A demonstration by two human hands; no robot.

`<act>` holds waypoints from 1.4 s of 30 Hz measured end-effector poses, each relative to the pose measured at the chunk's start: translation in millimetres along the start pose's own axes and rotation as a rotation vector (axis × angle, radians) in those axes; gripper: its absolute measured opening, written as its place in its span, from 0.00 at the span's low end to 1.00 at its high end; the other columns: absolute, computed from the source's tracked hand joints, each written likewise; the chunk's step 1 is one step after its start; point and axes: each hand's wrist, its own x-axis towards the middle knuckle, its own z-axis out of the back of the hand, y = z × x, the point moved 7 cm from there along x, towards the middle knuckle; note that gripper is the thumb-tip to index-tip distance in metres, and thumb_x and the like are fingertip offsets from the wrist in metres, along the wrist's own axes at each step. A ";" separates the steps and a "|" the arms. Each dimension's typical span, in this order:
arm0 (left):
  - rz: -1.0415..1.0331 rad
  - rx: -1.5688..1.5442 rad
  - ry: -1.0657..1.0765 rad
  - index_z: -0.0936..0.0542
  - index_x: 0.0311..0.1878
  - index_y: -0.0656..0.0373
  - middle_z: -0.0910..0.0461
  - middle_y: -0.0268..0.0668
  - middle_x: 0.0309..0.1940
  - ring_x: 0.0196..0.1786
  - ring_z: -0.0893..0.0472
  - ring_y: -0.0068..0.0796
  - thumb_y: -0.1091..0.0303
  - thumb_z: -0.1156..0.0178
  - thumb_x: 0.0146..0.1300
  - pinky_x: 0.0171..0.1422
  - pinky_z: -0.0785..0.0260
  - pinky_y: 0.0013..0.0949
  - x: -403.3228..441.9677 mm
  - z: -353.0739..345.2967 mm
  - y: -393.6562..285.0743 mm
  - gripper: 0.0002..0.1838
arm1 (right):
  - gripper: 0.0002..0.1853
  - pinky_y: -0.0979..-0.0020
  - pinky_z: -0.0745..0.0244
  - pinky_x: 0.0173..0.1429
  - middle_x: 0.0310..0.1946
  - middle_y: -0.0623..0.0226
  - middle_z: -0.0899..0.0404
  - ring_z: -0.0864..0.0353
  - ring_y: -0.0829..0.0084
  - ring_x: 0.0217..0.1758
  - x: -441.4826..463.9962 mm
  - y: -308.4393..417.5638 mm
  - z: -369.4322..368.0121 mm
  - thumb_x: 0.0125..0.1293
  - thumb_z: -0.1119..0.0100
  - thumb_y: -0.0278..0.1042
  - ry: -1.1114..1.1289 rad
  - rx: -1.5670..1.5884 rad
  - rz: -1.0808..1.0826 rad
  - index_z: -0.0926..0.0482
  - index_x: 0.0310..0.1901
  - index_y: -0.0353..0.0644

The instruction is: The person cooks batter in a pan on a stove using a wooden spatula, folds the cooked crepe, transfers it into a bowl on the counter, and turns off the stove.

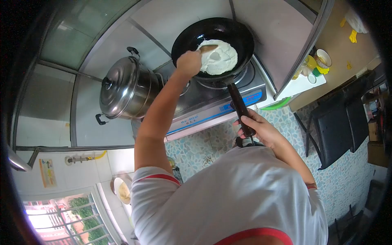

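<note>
A black wok (185, 38) sits over the right burner of the gas stove (196, 108). In it lies a round, white, paste-like mass (226, 61) with a small greyish patch near its middle. My left hand (189, 63) reaches over the wok's left rim. It is closed on a brown spatula (209, 48), whose flat end rests on or just above the white mass; the fingers hide the rest. My right hand (261, 127) is wrapped around the wok's dark handle (237, 100) near its end, close to my body.
A large lidded steel steamer pot (128, 90) stands left of the wok. Jars (311, 62) and a patterned bowl (323, 58) are on the right-hand counter. A black chair (335, 130) is at the right. Another bowl (122, 191) stands by the window at the lower left.
</note>
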 end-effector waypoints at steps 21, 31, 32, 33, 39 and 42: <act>0.093 -0.052 0.079 0.20 0.34 0.65 0.21 0.51 0.35 0.37 0.20 0.46 0.66 0.56 0.58 0.43 0.29 0.44 20.7 -24.0 -57.6 0.16 | 0.20 0.79 0.29 0.32 0.36 0.70 0.28 0.27 0.81 0.29 -3.0 -0.9 -1.1 0.64 0.49 0.40 -0.023 -0.049 0.019 0.40 0.55 0.45; -0.109 -0.026 0.237 0.24 0.49 0.54 0.23 0.51 0.33 0.37 0.23 0.48 0.69 0.53 0.60 0.43 0.33 0.46 -53.0 38.2 27.3 0.15 | 0.22 0.79 0.30 0.31 0.37 0.66 0.27 0.27 0.81 0.27 -1.6 -4.2 -1.6 0.65 0.51 0.38 -0.051 -0.008 0.034 0.41 0.58 0.40; -0.066 0.008 0.252 0.24 0.50 0.53 0.24 0.52 0.35 0.38 0.23 0.49 0.70 0.53 0.60 0.44 0.33 0.46 -45.5 39.7 45.7 0.15 | 0.22 0.79 0.30 0.31 0.37 0.65 0.27 0.27 0.81 0.27 -1.8 -3.0 -2.4 0.65 0.50 0.38 -0.054 -0.011 0.035 0.41 0.58 0.40; -0.026 0.042 0.268 0.25 0.51 0.52 0.24 0.52 0.36 0.39 0.24 0.50 0.71 0.53 0.60 0.45 0.33 0.45 -37.6 39.7 60.7 0.16 | 0.22 0.79 0.30 0.31 0.37 0.65 0.27 0.27 0.80 0.27 -2.1 -2.1 -3.1 0.65 0.50 0.38 -0.060 -0.013 0.038 0.41 0.57 0.40; 0.014 0.152 0.039 0.25 0.51 0.52 0.23 0.50 0.36 0.40 0.24 0.51 0.68 0.54 0.61 0.46 0.33 0.46 -2.4 44.5 74.4 0.16 | 0.25 0.78 0.28 0.31 0.36 0.67 0.27 0.27 0.81 0.28 -0.5 -4.1 -0.7 0.63 0.47 0.39 -0.050 -0.026 0.031 0.43 0.59 0.42; 0.129 0.016 0.114 0.23 0.45 0.56 0.23 0.50 0.31 0.36 0.23 0.49 0.64 0.55 0.62 0.41 0.30 0.46 -13.6 25.6 51.3 0.14 | 0.26 0.79 0.29 0.31 0.37 0.67 0.27 0.27 0.81 0.29 -1.0 -3.5 -0.6 0.63 0.47 0.39 -0.047 -0.035 0.028 0.43 0.59 0.42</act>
